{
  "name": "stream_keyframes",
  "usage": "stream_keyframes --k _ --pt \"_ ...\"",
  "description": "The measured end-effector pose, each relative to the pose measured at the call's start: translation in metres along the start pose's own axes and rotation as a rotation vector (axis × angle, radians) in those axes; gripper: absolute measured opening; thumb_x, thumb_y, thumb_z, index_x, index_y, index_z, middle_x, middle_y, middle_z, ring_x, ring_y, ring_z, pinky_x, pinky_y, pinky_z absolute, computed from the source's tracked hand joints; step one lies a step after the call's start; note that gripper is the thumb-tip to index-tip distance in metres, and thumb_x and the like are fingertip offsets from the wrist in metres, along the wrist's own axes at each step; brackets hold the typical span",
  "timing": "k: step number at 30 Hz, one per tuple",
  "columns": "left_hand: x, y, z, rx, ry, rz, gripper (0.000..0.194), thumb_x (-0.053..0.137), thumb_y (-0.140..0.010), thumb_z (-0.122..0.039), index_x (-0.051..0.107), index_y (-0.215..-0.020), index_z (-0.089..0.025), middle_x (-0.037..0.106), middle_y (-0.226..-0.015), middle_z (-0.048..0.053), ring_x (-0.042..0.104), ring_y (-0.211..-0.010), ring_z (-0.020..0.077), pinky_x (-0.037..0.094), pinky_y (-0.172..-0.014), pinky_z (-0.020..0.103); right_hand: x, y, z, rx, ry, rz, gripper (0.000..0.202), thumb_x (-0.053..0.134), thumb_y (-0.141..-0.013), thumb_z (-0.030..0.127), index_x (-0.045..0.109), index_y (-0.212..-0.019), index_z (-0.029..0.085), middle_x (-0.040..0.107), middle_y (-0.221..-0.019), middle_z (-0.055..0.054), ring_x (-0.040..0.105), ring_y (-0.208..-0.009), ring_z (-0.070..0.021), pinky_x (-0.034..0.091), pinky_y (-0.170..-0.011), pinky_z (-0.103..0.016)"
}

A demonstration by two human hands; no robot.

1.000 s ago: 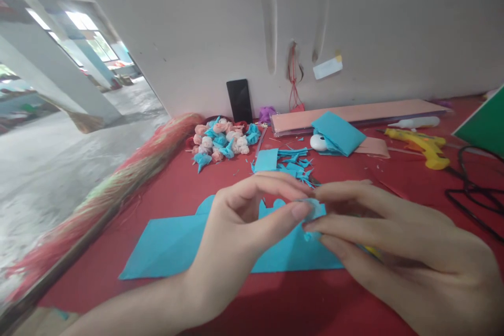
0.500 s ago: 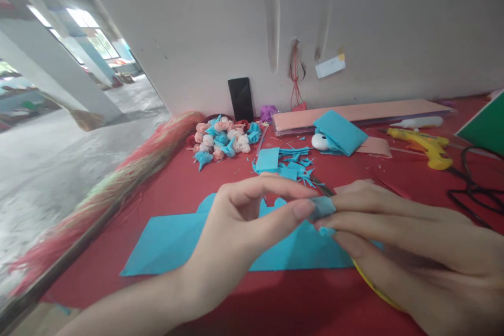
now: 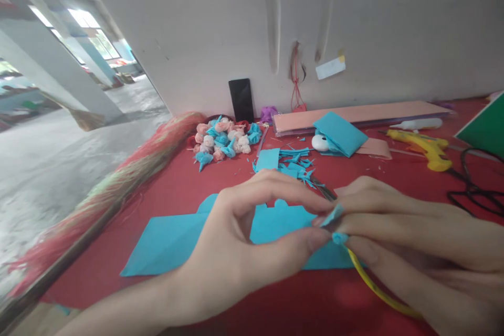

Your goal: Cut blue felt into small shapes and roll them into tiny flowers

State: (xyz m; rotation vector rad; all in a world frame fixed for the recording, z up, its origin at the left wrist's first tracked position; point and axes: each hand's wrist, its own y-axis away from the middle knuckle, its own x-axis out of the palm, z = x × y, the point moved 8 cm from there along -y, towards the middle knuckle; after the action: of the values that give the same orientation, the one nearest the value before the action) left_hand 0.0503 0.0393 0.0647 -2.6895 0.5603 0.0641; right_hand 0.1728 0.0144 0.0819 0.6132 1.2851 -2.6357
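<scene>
Between my hands is a small blue paper strip (image 3: 334, 215) with a tightly rolled blue bud (image 3: 339, 238) at its lower end. My left hand (image 3: 252, 241) pinches the strip's left edge between thumb and fingertips. From the right, my right hand (image 3: 413, 241) grips the roll with its fingers and thumb, hiding part of it. Flat beneath my hands lies a large blue paper sheet (image 3: 165, 244) with rounded cut-outs along its far edge. A curved yellow piece (image 3: 378, 289) shows under my right hand; its kind is unclear.
Pink, white and blue paper roses (image 3: 222, 139) are heaped at the back left. Blue paper scraps (image 3: 293, 163) lie mid-table. A phone (image 3: 241, 100) leans on the wall. A yellow glue gun (image 3: 423, 147) with a black cord rests right, near folded blue paper (image 3: 342, 134).
My left fingertips have shifted slightly right and down, closer to my right hand. The strip has turned more upright, and the rolled bud shows more.
</scene>
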Motion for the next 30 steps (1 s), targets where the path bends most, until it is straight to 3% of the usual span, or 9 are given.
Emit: stream_keyframes --k 4,12,19,24,30 --pt "-0.002 0.0 0.005 -0.065 0.027 -0.052 0.006 0.064 -0.078 -0.017 0.067 -0.075 -0.02 0.064 -0.077 -0.002 0.058 -0.078 0.0107 0.047 -0.075 0.022 0.002 0.0 -0.005 0.067 -0.061 -0.015 0.022 0.062 -0.075 0.008 0.066 -0.084 0.028 0.071 -0.079 0.009 0.064 -0.076 -0.0081 0.054 -0.067 -0.008" --pt "-0.004 0.003 0.015 -0.135 0.112 -0.071 0.007 0.064 -0.079 -0.019 0.068 -0.075 -0.024 0.065 -0.073 -0.005 0.058 -0.073 0.0096 0.046 -0.069 0.019 -0.002 0.005 -0.017 0.211 -0.236 -0.106 0.025 0.063 -0.073 0.009 0.069 -0.08 0.032 0.069 -0.071 0.01 0.063 -0.066 -0.0087 0.054 -0.066 -0.013" --pt "-0.008 0.006 0.022 -0.202 0.178 -0.105 0.007 0.066 -0.078 -0.023 0.068 -0.071 -0.025 0.066 -0.073 -0.008 0.058 -0.075 0.0067 0.045 -0.069 0.016 -0.007 0.006 -0.024 0.295 -0.228 -0.161 0.014 0.063 -0.076 0.019 0.069 -0.071 0.03 0.066 -0.069 0.005 0.06 -0.056 -0.0095 0.044 -0.035 -0.013" --pt "-0.008 0.005 0.026 -0.233 0.12 -0.094 0.009 0.066 -0.078 -0.023 0.066 -0.068 -0.023 0.063 -0.068 -0.007 0.054 -0.067 0.0068 0.043 -0.063 0.018 -0.013 0.01 -0.027 0.311 -0.237 -0.192 0.012 0.063 -0.079 0.021 0.069 -0.074 0.03 0.066 -0.085 0.004 0.063 -0.073 -0.0111 0.054 -0.052 -0.012" --pt "-0.011 0.001 0.02 -0.22 -0.071 -0.122 0.013 0.066 -0.074 -0.018 0.061 -0.062 -0.019 0.058 -0.063 -0.005 0.051 -0.064 0.0096 0.041 -0.063 0.023 -0.013 0.009 -0.018 0.212 -0.041 -0.133 0.013 0.063 -0.079 0.023 0.068 -0.077 0.034 0.063 -0.087 0.009 0.061 -0.083 -0.0076 0.051 -0.068 -0.007"
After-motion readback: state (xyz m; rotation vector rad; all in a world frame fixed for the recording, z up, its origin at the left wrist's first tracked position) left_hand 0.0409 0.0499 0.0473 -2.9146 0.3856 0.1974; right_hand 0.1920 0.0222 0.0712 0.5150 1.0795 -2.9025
